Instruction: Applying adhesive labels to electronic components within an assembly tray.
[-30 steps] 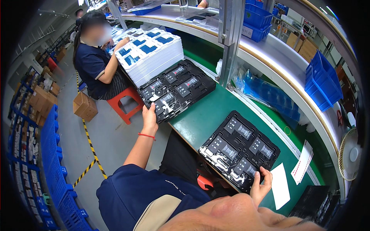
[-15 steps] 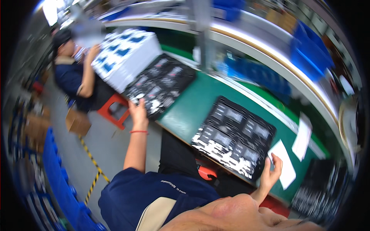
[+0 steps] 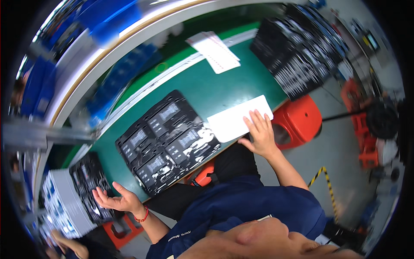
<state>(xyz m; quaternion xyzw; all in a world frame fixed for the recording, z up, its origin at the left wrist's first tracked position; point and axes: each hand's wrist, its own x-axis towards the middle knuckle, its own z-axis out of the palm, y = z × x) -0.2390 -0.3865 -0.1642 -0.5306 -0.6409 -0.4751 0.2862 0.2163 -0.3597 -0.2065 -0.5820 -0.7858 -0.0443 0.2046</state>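
Note:
My right hand lies with spread fingers over the right end of a white sheet on the green table, near its front edge. My left hand is raised, palm up and fingers apart, with nothing in it. It overlaps a black tray at the far left in this view; whether it touches the tray cannot be told. Between my hands sits another black tray, holding several dark rectangular parts with pale print. Glare whitens that tray's near side.
White printed papers lie at the back of the green table. Stacked black trays stand at the right, above a red stool. A white stack and another person's arm are at the lower left. A shelf with blue bins runs behind.
The view has swung to the right. My right hand has come down over the white sheet. My left hand, earlier at the left tray's edge, is now turned palm up with fingers spread.

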